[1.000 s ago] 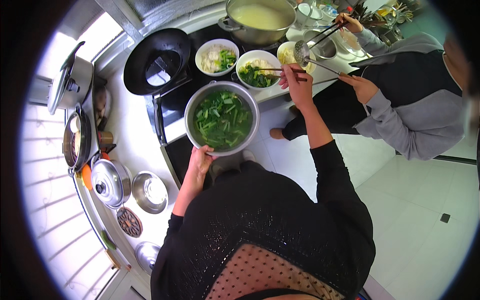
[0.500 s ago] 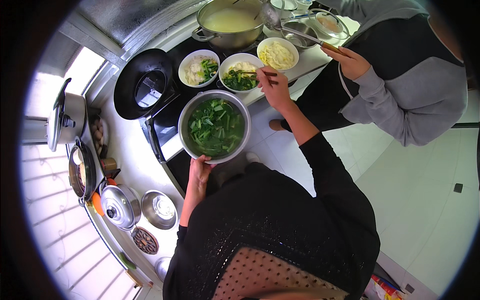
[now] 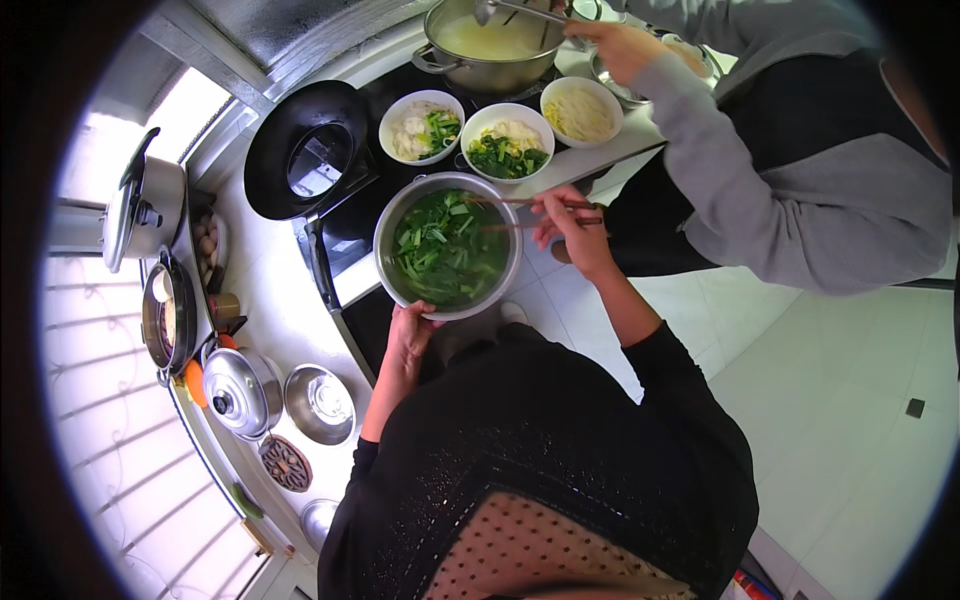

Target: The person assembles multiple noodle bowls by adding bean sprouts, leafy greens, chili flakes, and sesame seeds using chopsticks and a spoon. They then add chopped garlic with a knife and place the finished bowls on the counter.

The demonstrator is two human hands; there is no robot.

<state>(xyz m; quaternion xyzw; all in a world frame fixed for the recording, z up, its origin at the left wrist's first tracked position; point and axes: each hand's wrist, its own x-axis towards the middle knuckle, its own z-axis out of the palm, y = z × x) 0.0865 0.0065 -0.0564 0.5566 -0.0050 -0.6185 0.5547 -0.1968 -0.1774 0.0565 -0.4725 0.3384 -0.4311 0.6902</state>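
Observation:
My left hand grips the near rim of a metal pot, holding it at the stove's front edge. Chopped leafy greens float in greenish liquid inside. In my right hand is a pair of chopsticks; their spread tips reach over the pot's right rim into the greens. Just beyond stand three white bowls. The left bowl and the middle bowl hold pale noodles with greens on top. The right bowl has pale noodles and yellowish shreds.
A black wok sits left on the stove, its handle pointing toward me. Behind the bowls is a large pot of cloudy liquid. At right, another person's hand holds a ladle over it. Left are a lidded pot and a steel bowl.
My right hand and chopsticks have moved from the middle bowl back into the pot. More greens now lie in that bowl. The other person's ladle has moved over the large pot.

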